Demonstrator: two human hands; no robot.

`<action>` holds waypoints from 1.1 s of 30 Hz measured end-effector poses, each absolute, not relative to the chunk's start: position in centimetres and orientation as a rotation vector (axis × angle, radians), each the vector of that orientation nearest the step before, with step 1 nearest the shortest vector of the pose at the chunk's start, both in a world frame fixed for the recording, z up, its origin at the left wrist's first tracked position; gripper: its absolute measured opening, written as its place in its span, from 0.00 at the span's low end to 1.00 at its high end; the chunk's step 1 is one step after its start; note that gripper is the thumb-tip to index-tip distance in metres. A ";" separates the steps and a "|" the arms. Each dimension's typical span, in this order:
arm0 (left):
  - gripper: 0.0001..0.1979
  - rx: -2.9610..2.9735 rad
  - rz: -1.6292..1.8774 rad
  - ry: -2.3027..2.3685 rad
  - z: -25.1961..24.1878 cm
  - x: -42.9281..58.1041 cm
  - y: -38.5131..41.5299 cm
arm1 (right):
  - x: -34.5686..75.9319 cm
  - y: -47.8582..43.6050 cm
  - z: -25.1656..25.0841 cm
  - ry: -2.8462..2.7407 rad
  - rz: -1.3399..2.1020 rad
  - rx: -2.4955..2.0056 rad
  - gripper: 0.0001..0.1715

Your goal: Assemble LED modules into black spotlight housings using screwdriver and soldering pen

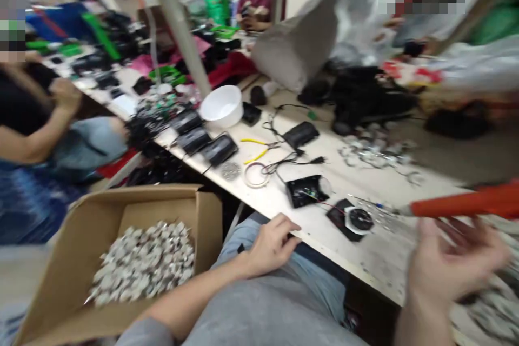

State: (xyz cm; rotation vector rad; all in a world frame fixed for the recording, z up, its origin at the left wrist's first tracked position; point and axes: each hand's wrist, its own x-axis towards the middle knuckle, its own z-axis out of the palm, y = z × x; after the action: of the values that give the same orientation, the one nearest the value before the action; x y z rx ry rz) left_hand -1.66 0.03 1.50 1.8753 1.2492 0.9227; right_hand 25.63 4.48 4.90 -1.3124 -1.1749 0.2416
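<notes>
My left hand [273, 243] rests at the table's front edge, fingers loosely curled, with nothing visible in them. At the right, my right hand [458, 259] has its fingers around the underside of an orange screwdriver-like power tool [458, 203]; its thin tip points left and is blurred. On the table in front of me lies an opened black housing [306, 191], with thin wires running to a square black plate [338, 219]. A round black part with a white rim [359, 220] sits on that plate, left of the tool's tip.
Yellow-handled pliers [259, 150], a tape roll [256, 174] and several black housings [219, 148] lie farther left, near a white bowl [222, 106]. A cardboard box [208, 232] of small whitish parts stands at my left. Another person [36, 113] sits beyond it.
</notes>
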 end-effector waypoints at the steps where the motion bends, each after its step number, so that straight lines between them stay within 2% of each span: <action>1: 0.08 1.865 0.934 1.257 1.4 -1.6 0.4 | 25.6 4.3 4.1 -0.999 0.080 -1.368 0.33; 4: 0.08 1.849 0.995 1.277 1.3 -1.2 1.4 | 24.5 3.4 2.5 -0.874 0.037 -1.506 0.27; 7: 0.08 1.859 1.088 1.259 2.0 -1.8 2.4 | 23.3 2.2 2.3 -1.068 0.013 -1.583 0.21; 10: 0.08 1.877 1.158 1.344 2.8 -4.1 3.8 | 22.9 1.4 2.4 -1.317 0.032 -1.611 0.25; 12: 0.08 1.816 1.212 1.529 3.2 -6.4 4.6 | 22.8 1.2 2.5 -1.371 0.049 -1.618 0.27; 18: 0.18 1.446 1.377 2.004 4.2 -13.9 4.4 | 22.3 2.1 3.8 -1.370 -0.059 -1.612 0.13; 21: 0.18 1.449 1.421 2.394 4.8 -19.9 3.3 | 21.5 2.6 5.3 -1.431 -0.090 -1.544 0.07; 23: 0.15 1.209 1.521 2.768 4.9 -24.9 1.4 | 20.7 2.5 6.1 -1.467 -0.094 -1.467 0.04; 25: 0.12 0.887 1.412 3.062 4.6 -29.6 -2.2 | 19.6 2.2 6.5 -1.500 -0.058 -1.380 0.04; 28: 0.13 0.396 0.944 3.297 3.5 -33.1 -10.5 | 17.6 1.5 6.4 -1.549 0.085 -1.277 0.07; 33: 0.33 -0.110 0.498 3.382 -0.4 -30.2 -21.2 | 13.1 0.8 6.0 -1.941 0.333 -0.877 0.08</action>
State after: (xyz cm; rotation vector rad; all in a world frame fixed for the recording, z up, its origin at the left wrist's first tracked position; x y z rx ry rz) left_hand -30.25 -21.20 -0.44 -0.1098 3.3818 0.4984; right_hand 13.07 0.76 5.96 -0.8774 -1.9415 0.3327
